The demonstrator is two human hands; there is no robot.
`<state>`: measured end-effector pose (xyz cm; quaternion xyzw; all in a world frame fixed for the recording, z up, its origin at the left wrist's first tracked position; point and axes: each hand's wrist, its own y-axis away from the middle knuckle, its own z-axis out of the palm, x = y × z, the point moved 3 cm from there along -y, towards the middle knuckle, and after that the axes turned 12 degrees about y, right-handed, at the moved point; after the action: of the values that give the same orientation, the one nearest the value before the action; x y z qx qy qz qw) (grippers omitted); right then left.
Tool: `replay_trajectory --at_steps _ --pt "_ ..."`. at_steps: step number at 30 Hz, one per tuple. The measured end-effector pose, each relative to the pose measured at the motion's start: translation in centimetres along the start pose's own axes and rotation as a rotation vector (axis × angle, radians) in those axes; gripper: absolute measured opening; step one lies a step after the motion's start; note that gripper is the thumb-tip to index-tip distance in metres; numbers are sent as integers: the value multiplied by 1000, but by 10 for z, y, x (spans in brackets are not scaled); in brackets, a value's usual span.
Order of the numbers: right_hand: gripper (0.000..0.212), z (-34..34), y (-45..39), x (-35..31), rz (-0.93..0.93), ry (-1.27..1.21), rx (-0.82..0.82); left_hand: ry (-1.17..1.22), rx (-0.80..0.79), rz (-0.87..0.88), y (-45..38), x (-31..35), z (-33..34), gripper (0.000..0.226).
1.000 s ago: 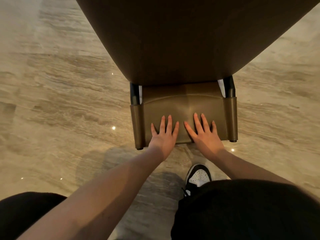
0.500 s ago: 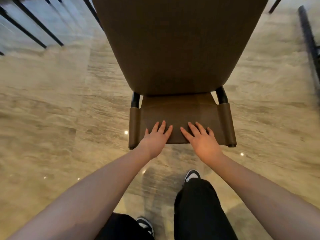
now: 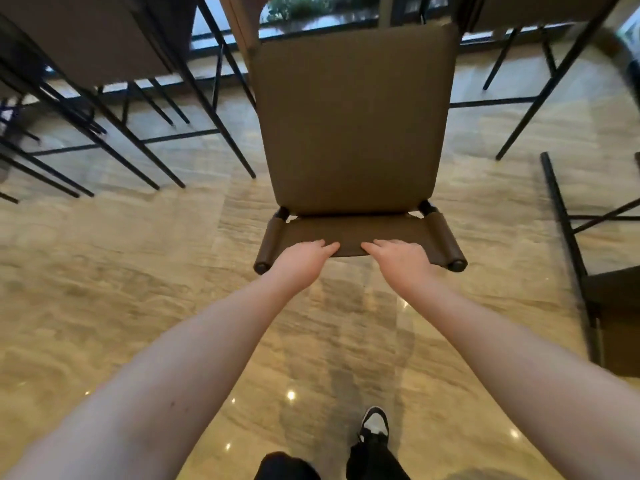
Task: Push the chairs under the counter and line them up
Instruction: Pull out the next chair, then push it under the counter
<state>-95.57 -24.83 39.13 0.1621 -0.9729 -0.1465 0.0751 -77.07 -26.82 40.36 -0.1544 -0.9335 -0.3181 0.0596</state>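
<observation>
1. Brown chair (image 3: 353, 126) sits centre frame, seen from above and behind; its seat extends away from the person toward the window (image 3: 311, 15).
2. Left hand (image 3: 301, 258) lies flat on the chair's backrest (image 3: 353, 235), fingers extended and close together, palm down. Not wrapped around anything.
3. Right hand (image 3: 398, 259) mirrors it: flat on the same backrest edge, fingers out, just beside the left hand with a small gap between.
4. Both arms stretched forward, near straight.
5. Padded side rolls (image 3: 448, 242) flank the backrest on either side of the hands.
6. Black metal legs (image 3: 145, 140) of other furniture stand to the left and right of the chair, on the polished stone floor (image 3: 121, 271). Cannot tell whether the chair's front edge is under the counter.
7. One black-and-white shoe (image 3: 374, 424) visible at bottom, behind the chair.
</observation>
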Motion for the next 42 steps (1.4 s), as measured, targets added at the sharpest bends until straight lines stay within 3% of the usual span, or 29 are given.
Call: replay_trajectory --at_steps 5,10,22,28,32,35,39,42 --pt "53 -83 -55 36 47 -10 86 -47 139 20 -16 -4 -101 70" --pt "50 -139 -104 64 59 -10 202 -5 310 17 -44 -22 -171 47" --pt "45 -219 -203 118 4 44 415 53 357 180 -125 -55 -283 41" --pt "48 -254 -251 144 25 25 392 32 475 171 -158 -65 -329 34" --pt "45 -273 -282 161 -14 20 373 22 529 216 -182 -72 -360 9" --pt "46 -284 -310 177 -45 14 349 9 552 222 -203 -78 -385 12" --pt "23 -300 -346 192 -115 -13 335 -3 527 179 -228 -83 -416 19" --pt "22 -312 -370 203 -131 -22 350 -5 487 135 -247 -87 -436 16"
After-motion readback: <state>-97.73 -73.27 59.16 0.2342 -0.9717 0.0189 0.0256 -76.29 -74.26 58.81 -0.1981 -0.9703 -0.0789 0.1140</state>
